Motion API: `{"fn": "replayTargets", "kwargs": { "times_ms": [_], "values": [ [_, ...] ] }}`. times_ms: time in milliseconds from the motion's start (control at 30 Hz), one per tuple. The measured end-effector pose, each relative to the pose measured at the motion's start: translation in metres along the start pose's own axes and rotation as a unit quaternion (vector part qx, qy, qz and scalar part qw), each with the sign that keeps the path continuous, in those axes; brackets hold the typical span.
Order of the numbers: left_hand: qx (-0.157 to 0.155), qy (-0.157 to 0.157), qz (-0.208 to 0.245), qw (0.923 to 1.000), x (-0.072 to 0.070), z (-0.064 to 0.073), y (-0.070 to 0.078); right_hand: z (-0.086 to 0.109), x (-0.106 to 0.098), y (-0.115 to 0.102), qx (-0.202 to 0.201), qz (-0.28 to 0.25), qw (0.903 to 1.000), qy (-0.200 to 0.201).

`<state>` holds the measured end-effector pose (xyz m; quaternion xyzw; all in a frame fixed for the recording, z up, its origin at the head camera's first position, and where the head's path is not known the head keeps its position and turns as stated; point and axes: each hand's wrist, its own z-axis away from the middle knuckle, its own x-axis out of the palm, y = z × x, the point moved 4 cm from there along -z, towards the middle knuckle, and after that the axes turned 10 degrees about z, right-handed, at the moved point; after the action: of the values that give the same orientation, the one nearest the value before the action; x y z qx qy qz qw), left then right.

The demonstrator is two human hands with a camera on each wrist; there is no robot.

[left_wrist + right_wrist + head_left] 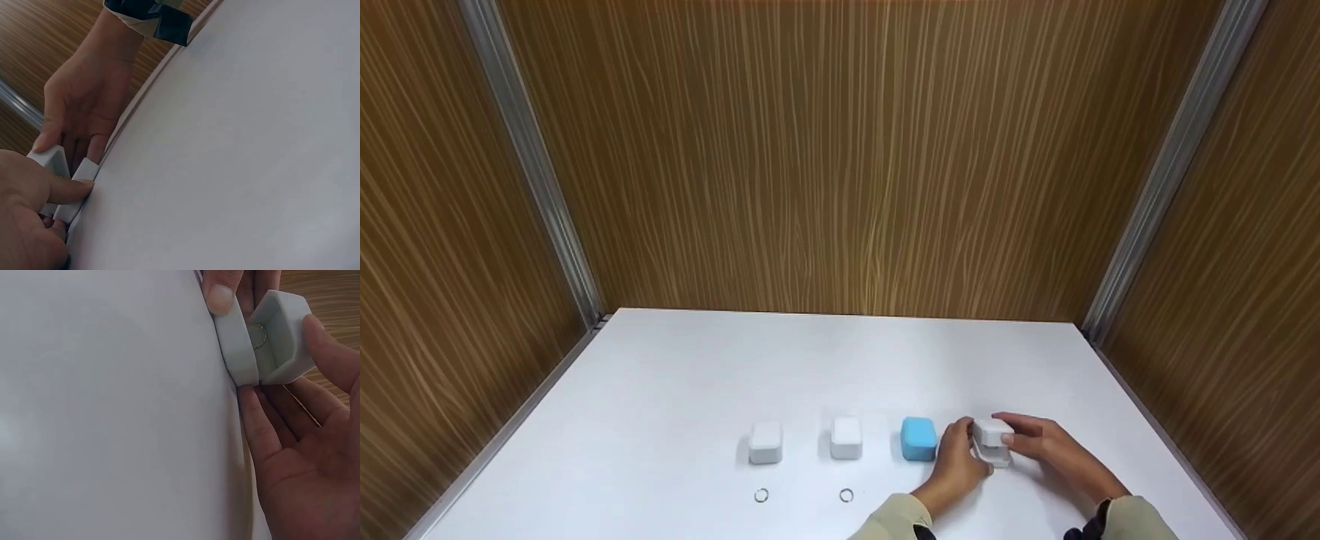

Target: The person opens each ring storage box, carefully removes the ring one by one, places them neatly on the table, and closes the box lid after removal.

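At the right of the row stands a white ring box (992, 430), its lid tilted up from its base. My left hand (956, 466) pinches the lower part, with the thumb on the front of the base (236, 349). Thumb and fingers of my right hand (1054, 446) grip the lid (292, 332). Through the gap a thin metal ring (259, 336) shows inside the box in the right wrist view. Just left of my left hand sits a closed blue ring box (919, 439).
Two closed white boxes, the middle one (846, 437) and the left one (766, 442), stand further left on the white table (675, 390). In front of them lie two rings, one right (847, 495) and one left (761, 495). Wood-grain panels (840, 165) enclose the table.
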<state>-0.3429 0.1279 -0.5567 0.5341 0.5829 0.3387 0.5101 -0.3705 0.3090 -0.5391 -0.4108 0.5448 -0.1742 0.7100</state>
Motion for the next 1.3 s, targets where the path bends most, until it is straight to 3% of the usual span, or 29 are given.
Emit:
{"fn": "replayTargets", "kwargs": {
  "times_ms": [233,467,800,1000,1300],
  "values": [
    [-0.013,0.000,0.000,0.9999,0.003,0.000,-0.003,-0.001,0.001,0.002,0.044,-0.058,0.9973,-0.007],
    [-0.023,-0.008,0.019,0.9995,0.003,-0.002,-0.004,-0.006,0.005,0.002,0.079,-0.098,0.9916,0.028],
    [-0.015,-0.006,0.020,0.9997,0.003,-0.002,-0.004,-0.007,0.008,0.002,0.097,-0.105,0.9869,0.075],
    [-0.015,-0.004,0.020,0.9997,0.001,-0.003,-0.005,-0.004,0.009,-0.004,0.091,-0.072,0.9885,0.097],
    [-0.018,-0.003,0.022,0.9996,0.003,-0.001,-0.004,0.015,0.010,-0.015,0.118,-0.053,0.9747,0.182]
  ]
}}
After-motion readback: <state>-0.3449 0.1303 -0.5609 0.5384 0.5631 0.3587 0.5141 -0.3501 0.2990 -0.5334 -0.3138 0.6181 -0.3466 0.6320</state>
